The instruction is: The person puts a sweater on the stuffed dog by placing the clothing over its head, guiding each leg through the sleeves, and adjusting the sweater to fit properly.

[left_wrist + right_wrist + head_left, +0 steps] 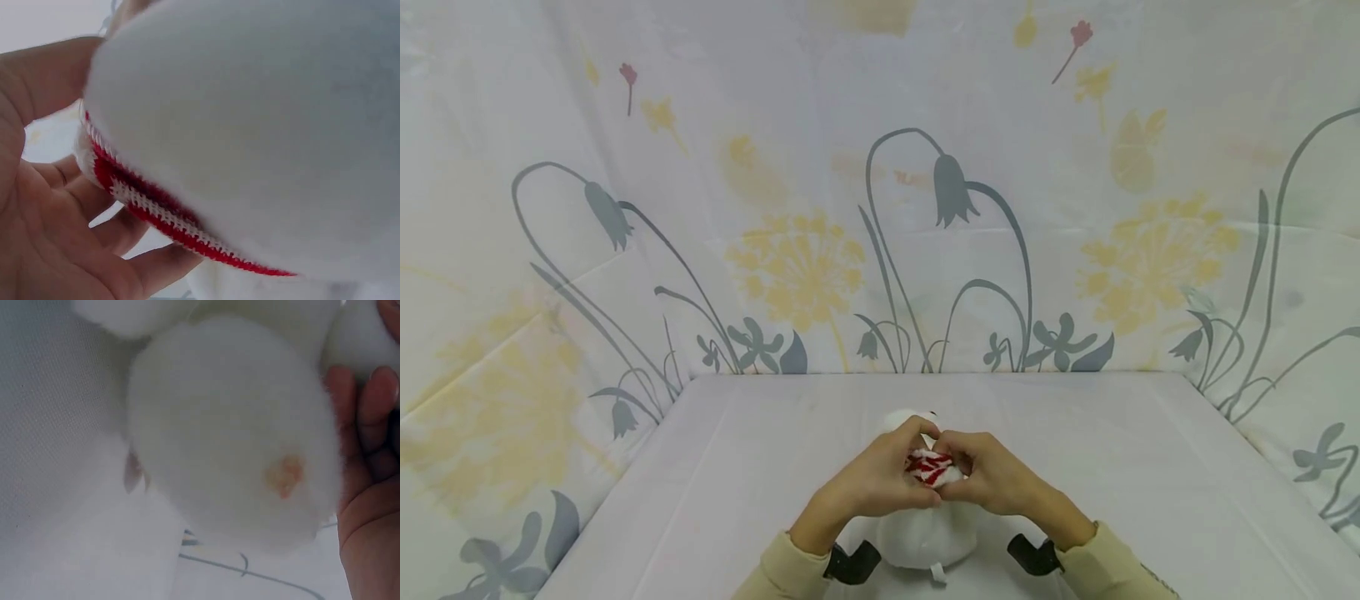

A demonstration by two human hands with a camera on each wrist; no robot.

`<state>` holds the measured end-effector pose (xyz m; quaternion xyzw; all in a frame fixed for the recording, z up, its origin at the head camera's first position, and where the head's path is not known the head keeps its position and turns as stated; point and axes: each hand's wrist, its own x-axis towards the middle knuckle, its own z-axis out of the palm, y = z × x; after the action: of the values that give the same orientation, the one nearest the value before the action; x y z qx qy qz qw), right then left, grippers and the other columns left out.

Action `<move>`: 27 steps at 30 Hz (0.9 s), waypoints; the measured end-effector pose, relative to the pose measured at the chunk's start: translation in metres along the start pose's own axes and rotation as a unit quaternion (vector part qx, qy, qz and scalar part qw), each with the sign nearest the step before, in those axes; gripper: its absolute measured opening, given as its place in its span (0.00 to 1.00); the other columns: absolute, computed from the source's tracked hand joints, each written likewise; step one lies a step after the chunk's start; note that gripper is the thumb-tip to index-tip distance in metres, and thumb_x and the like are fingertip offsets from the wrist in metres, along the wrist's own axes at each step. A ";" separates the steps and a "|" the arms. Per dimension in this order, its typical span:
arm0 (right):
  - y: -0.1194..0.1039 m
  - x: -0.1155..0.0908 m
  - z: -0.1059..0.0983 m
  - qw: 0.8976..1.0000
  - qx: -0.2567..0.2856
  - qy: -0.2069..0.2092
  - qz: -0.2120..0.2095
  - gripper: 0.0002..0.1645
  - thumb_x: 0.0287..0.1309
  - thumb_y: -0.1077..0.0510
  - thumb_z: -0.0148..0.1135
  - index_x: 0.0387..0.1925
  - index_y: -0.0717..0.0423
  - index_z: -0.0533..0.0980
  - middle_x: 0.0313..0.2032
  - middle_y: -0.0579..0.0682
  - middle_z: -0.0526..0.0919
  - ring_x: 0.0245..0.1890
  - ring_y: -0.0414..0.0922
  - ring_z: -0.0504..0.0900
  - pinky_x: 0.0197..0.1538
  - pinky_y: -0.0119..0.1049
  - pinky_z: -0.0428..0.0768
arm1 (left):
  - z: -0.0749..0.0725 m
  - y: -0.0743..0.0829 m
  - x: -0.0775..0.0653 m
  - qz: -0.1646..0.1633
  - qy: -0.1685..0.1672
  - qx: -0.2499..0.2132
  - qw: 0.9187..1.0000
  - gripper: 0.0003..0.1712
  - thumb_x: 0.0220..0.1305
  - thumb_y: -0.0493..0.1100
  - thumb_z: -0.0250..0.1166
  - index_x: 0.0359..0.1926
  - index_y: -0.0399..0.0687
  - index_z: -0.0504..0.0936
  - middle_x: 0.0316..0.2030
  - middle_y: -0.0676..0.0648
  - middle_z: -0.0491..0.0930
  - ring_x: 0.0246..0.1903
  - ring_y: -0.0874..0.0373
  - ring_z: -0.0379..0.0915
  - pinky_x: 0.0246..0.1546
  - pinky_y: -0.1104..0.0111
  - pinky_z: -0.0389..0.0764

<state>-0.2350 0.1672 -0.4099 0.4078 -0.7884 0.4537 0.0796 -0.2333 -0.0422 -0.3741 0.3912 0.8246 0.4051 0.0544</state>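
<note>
A white plush toy (925,537) sits on the table between my forearms, with a small white tag (938,573) low on its body. Around its middle, a red and white striped knitted band (932,468) shows between both hands. My left hand (887,475) curls its thumb and fingers round the band's left side. In the left wrist view, the knitted edge (169,219) runs along the fluffy plush (250,125). My right hand (996,475) curves round the other side; its fingertips at the band are partly hidden. The right wrist view shows an orange patch (285,476) on white plush.
A white-covered table (760,450) spreads around the toy. Behind it and at both sides hangs a pale curtain (805,108) with flower prints. Black wrist mounts (853,564) stick inward from both beige sleeves (793,567).
</note>
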 end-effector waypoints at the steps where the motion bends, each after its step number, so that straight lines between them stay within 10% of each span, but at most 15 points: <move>1: 0.001 0.000 0.000 1.000 0.005 0.001 0.004 0.19 0.43 0.63 0.74 0.33 0.43 0.74 0.20 0.39 0.64 0.21 0.30 0.62 0.22 0.25 0.62 | 0.001 0.000 0.000 0.003 0.003 0.010 1.000 0.36 0.47 0.36 0.75 0.55 0.52 0.66 0.34 0.56 0.75 0.31 0.67 0.72 0.32 0.74 0.76; 13: 0.004 -0.003 -0.018 0.988 0.055 -0.129 0.059 0.18 0.51 0.65 0.67 0.41 0.44 0.74 0.27 0.40 0.71 0.28 0.33 0.70 0.30 0.27 0.72 | 0.005 -0.005 0.002 0.036 -0.002 0.057 0.998 0.36 0.43 0.28 0.67 0.56 0.49 0.67 0.35 0.54 0.74 0.31 0.67 0.70 0.30 0.77 0.74; 20: 0.011 -0.001 -0.012 0.999 -0.004 -0.050 -0.009 0.13 0.50 0.56 0.72 0.33 0.45 0.74 0.23 0.37 0.70 0.23 0.30 0.67 0.24 0.24 0.68 | 0.006 -0.005 0.001 0.039 0.001 0.064 0.997 0.31 0.42 0.29 0.67 0.49 0.48 0.68 0.38 0.55 0.74 0.34 0.66 0.70 0.34 0.76 0.74; 27: -0.005 0.004 -0.009 0.991 -0.049 0.064 -0.105 0.16 0.41 0.70 0.73 0.29 0.53 0.76 0.19 0.50 0.69 0.19 0.44 0.66 0.25 0.24 0.64 | 0.006 -0.007 0.003 0.062 0.049 0.093 0.993 0.21 0.45 0.31 0.71 0.39 0.47 0.72 0.33 0.56 0.72 0.31 0.67 0.67 0.32 0.78 0.71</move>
<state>-0.2365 0.1704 -0.3991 0.4546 -0.7554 0.4291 0.1967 -0.2376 -0.0392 -0.3825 0.4247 0.8345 0.3478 -0.0477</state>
